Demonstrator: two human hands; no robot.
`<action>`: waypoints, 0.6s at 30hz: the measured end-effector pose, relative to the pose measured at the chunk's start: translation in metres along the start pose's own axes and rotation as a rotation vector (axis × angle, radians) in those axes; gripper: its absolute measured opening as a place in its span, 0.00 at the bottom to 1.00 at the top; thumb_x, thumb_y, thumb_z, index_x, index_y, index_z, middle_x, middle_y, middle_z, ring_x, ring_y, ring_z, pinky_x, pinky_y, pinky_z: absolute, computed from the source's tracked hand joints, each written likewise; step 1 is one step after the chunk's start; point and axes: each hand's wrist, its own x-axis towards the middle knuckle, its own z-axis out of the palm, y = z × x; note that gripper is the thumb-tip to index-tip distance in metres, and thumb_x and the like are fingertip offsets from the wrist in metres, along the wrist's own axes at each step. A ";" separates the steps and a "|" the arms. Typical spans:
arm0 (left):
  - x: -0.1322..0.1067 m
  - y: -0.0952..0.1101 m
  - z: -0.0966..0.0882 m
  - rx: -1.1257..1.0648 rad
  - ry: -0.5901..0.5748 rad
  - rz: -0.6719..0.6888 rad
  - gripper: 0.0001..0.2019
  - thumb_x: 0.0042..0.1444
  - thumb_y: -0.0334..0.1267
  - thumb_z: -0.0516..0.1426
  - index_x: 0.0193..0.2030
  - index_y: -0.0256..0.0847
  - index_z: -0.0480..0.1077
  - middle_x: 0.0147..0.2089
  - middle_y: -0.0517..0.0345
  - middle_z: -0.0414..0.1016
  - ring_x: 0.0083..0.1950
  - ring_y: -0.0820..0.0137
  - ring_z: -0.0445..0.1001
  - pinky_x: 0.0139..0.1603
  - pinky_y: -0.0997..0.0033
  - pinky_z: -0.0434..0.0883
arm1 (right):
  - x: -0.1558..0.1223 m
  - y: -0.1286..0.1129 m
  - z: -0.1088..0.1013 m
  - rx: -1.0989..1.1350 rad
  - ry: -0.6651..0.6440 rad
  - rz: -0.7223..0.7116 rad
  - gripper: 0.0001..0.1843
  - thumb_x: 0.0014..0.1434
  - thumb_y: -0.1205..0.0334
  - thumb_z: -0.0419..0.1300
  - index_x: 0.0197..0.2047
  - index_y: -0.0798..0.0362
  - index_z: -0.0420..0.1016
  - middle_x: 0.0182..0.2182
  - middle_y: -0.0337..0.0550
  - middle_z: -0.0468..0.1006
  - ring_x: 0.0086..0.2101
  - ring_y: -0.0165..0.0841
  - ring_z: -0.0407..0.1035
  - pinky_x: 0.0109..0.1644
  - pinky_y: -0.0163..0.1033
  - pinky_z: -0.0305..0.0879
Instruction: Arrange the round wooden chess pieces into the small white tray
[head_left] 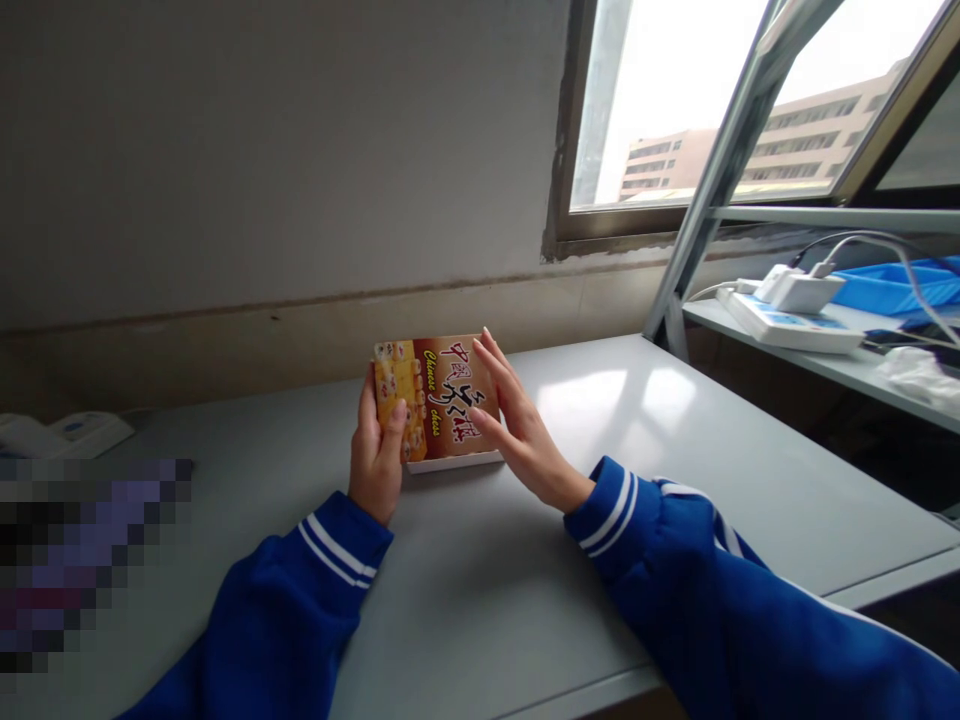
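A Chinese chess box [450, 405] is in the middle of the view, tilted a little towards me, its red and yellow lid printed with "Chinese chess" and large characters. A white lower edge shows under the lid. My left hand [377, 450] grips the box's left side, with the thumb on the lid and the other fingers mostly hidden behind. On the right side, my right hand [529, 440] holds the edge with its thumb over the lid and its fingers stretched along the side. Whether the box touches the desk is hard to tell.
The grey desk [600, 590] runs along a wall. White objects [75, 432] and a pixelated area lie at left. A metal post [705, 190] stands at the back right. Beyond it, a shelf holds a power strip [795, 322], cables, a blue tray [892, 287] and crumpled white material [922, 372].
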 end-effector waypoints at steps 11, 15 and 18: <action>-0.001 0.002 0.001 -0.004 0.021 -0.010 0.27 0.55 0.46 0.49 0.61 0.42 0.49 0.61 0.52 0.56 0.61 0.64 0.55 0.61 0.64 0.55 | 0.000 -0.002 -0.001 -0.021 -0.017 -0.010 0.30 0.58 0.49 0.48 0.61 0.42 0.45 0.62 0.33 0.37 0.60 0.36 0.34 0.63 0.48 0.41; -0.002 0.004 0.001 0.025 0.012 0.003 0.27 0.56 0.46 0.48 0.62 0.43 0.47 0.61 0.53 0.56 0.61 0.65 0.56 0.60 0.65 0.57 | 0.000 -0.004 -0.002 -0.043 -0.020 0.018 0.29 0.58 0.49 0.48 0.61 0.41 0.45 0.62 0.32 0.38 0.60 0.36 0.35 0.62 0.48 0.42; -0.003 0.005 0.001 0.063 0.020 0.035 0.27 0.57 0.46 0.47 0.62 0.44 0.45 0.62 0.53 0.54 0.61 0.65 0.55 0.59 0.66 0.57 | 0.001 -0.006 -0.003 -0.046 -0.026 0.018 0.30 0.58 0.50 0.48 0.62 0.40 0.44 0.62 0.31 0.38 0.60 0.38 0.35 0.62 0.50 0.42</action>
